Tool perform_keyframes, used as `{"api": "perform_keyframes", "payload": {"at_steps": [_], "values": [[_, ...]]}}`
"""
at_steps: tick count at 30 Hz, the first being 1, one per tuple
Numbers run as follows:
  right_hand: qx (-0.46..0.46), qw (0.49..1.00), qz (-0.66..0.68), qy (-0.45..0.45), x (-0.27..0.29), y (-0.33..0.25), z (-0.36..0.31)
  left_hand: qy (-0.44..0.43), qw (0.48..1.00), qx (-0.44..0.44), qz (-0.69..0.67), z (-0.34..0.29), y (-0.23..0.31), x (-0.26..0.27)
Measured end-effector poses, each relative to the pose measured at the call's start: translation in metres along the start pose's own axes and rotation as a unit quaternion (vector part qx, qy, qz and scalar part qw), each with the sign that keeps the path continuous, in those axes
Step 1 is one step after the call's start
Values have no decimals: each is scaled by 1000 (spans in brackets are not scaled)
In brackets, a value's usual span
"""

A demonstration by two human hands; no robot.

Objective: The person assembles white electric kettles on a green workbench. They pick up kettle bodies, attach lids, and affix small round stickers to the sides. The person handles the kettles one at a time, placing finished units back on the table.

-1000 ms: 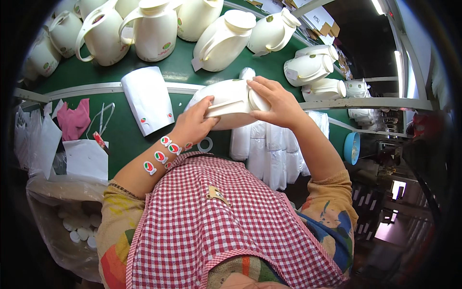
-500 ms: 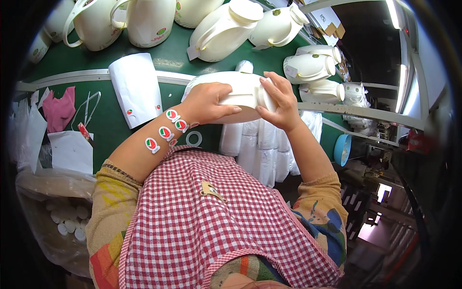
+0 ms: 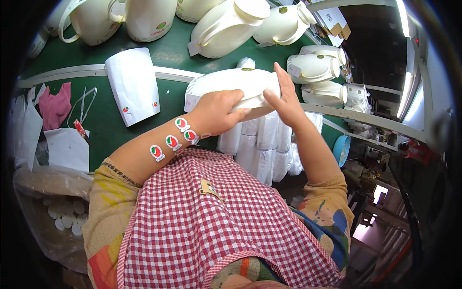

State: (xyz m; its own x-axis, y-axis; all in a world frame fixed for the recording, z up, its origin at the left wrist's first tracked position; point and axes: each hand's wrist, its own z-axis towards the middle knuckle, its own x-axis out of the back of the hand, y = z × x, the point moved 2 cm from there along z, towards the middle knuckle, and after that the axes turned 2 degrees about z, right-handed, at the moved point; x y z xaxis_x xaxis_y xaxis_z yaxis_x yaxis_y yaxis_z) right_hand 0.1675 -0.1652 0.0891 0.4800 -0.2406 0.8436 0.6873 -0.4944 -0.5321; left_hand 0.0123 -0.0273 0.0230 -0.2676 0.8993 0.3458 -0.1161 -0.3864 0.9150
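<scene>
A cream-white plastic pitcher (image 3: 216, 79) lies on its side in front of me, its lid end to the right. My left hand (image 3: 219, 111) is wrapped round its handle on the near side. Against the lid end rests my right hand (image 3: 287, 100), fingers stretched out and pressed flat. A small pale tag (image 3: 191, 102) hangs by the pitcher's base, beside my left wrist. Several round red-and-green stickers (image 3: 173, 142) are stuck along my left forearm. A white backing sheet (image 3: 132, 82) with two small stickers on it lies left of the pitcher.
Several similar pitchers (image 3: 226, 31) stand or lie on the green table (image 3: 178, 48) at the back. Bundled clear plastic bags (image 3: 260, 149) hang at the near edge. At left are a pink cloth (image 3: 55, 106) and a bag of white round parts (image 3: 67, 216). A blue bowl (image 3: 341, 150) sits right.
My right hand's fingers, curled over the lid before, are now straight with the palm against the lid end. My left hand still grips the handle.
</scene>
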Motion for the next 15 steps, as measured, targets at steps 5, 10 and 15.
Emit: {"api": "perform_keyframes", "payload": {"at_steps": [5,10,15], "values": [[-119,983,-25,-135,34,-4,-4,-45,999,15,3,5,0,7],[156,968,-192,-31,47,19,-9,-41,999,0,2,6,1,3],[-281,942,-103,-154,41,-23,-3,-33,999,18,2,6,-2,5]]}}
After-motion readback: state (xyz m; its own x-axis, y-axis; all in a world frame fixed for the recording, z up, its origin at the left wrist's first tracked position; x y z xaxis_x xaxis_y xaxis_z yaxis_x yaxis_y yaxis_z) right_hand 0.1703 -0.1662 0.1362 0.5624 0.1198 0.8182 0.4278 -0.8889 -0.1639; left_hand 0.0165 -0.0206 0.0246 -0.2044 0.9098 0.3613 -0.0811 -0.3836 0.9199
